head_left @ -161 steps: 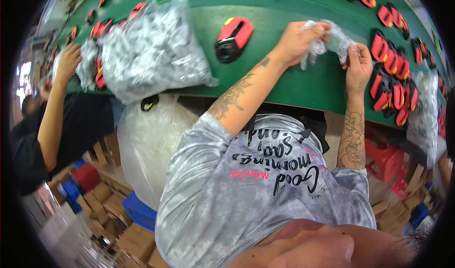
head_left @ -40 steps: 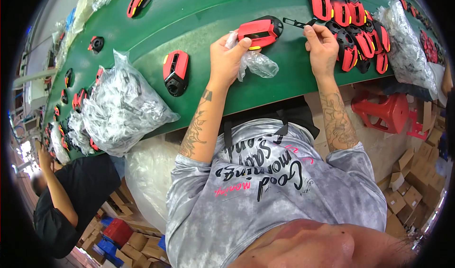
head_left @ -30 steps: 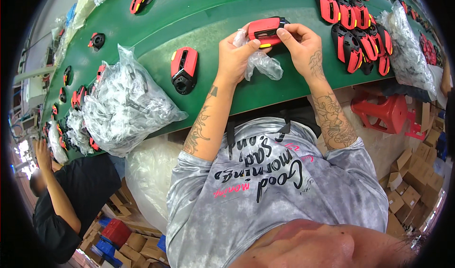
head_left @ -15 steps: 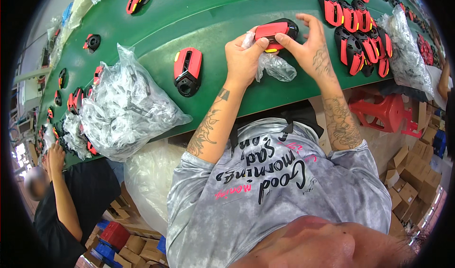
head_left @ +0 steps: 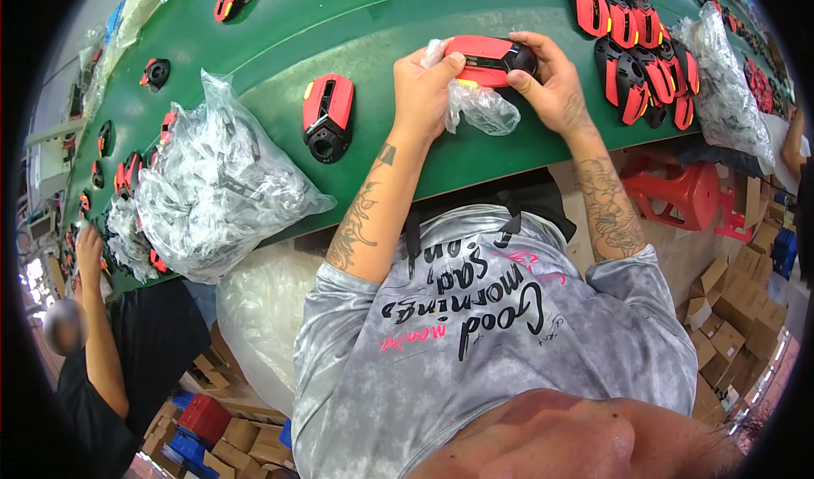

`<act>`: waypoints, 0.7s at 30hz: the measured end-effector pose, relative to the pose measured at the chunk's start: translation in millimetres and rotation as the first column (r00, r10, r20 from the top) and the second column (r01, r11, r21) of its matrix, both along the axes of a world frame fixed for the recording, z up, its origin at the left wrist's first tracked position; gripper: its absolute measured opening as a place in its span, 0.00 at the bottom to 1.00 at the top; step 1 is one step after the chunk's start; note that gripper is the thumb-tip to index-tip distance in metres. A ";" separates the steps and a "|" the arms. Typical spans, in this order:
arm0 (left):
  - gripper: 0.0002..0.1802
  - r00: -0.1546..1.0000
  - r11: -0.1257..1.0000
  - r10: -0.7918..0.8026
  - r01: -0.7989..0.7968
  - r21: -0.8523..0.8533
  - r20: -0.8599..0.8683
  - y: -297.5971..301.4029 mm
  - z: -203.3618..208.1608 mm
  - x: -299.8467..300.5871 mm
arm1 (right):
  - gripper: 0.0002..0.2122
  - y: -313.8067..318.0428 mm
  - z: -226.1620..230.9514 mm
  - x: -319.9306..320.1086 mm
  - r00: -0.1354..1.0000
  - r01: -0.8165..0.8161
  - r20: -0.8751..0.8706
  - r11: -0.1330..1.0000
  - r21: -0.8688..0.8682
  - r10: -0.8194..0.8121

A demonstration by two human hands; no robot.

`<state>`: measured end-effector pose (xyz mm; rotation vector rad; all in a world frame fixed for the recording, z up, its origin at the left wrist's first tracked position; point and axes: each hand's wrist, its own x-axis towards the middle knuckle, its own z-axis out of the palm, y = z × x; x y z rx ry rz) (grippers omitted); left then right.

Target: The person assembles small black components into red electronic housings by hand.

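Note:
Between my two hands, above the green table, is a red-and-black plastic housing (head_left: 485, 52) with a yellow tab on its near side. My left hand (head_left: 421, 89) is closed on its red end, thumb pressed on top. A crumpled clear plastic bag (head_left: 487, 110) also sits in that hand, hanging below the housing. Fingers and thumb of my right hand (head_left: 553, 87) grip the black end. A similar housing (head_left: 327, 116) lies on the table left of my hands, black end toward me. A large clear bag of small grey parts (head_left: 225, 191) rests farther left.
Several stacked housings (head_left: 636, 51) lie to the right, beside another clear bag of parts (head_left: 721, 80). The green table (head_left: 390, 30) curves across the view. A co-worker's hand (head_left: 89, 254) is at far left. A red stool (head_left: 674, 195) and cardboard boxes (head_left: 738, 309) stand below.
The housing has turned to show its black end and moved slightly left. My right hand has closed from spread fingers onto that end. The co-worker's hand has risen.

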<state>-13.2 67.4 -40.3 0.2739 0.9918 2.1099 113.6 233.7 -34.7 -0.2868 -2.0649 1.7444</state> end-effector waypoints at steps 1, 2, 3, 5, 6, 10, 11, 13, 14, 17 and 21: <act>0.15 1.000 1.000 0.021 -0.020 0.013 -0.008 1.0 -4.0 -2.0 | 0.26 -2.8 -3.5 0.9 0.996 0.054 0.063 0.988 0.143 -0.063; 0.15 1.000 1.000 0.018 -0.018 0.015 -0.013 1.2 -7.8 1.0 | 0.27 -7.7 -6.5 1.6 0.995 0.097 0.011 0.958 0.271 -0.103; 0.15 0.999 0.999 0.049 -0.049 0.005 -0.006 3.0 -11.3 5.6 | 0.27 -10.8 -7.8 0.8 0.996 0.094 -0.005 0.987 0.131 -0.094; 0.19 1.000 1.000 0.008 -0.009 0.020 0.023 -0.6 -8.5 6.3 | 0.26 -12.1 -3.4 -1.0 0.996 0.087 -0.025 0.996 -0.012 -0.088; 0.19 1.000 1.000 0.006 -0.006 0.022 0.020 -4.1 -7.4 4.1 | 0.25 -7.9 3.3 -0.9 0.999 0.033 0.005 0.998 -0.057 -0.033; 0.28 0.991 0.985 -0.131 0.132 0.107 -0.014 -5.6 0.1 5.7 | 0.23 6.1 17.2 -1.4 0.996 -0.022 0.080 0.994 -0.111 0.031; 0.30 0.989 0.979 -0.143 0.148 0.139 -0.045 -3.7 0.6 5.7 | 0.22 8.2 12.7 -2.9 0.998 -0.006 0.058 0.995 -0.104 0.013; 0.30 0.990 0.983 -0.139 0.142 0.118 -0.035 -4.6 2.9 7.4 | 0.21 6.7 8.4 -7.1 0.996 0.057 0.074 0.974 -0.221 -0.042; 0.30 0.990 0.986 -0.137 0.139 0.096 -0.025 -5.7 4.5 7.3 | 0.20 4.3 7.8 -9.7 0.991 0.123 0.097 0.934 -0.335 -0.096; 0.33 0.991 0.989 -0.127 0.130 0.074 -0.051 -7.5 4.4 0.5 | 0.17 -2.2 4.9 -16.6 0.991 0.135 0.071 0.913 -0.386 -0.117; 0.41 1.000 0.986 -0.013 0.011 0.167 0.009 -0.7 -2.5 -0.1 | 0.26 -3.0 30.3 -6.9 0.988 0.061 0.067 0.760 0.647 -0.136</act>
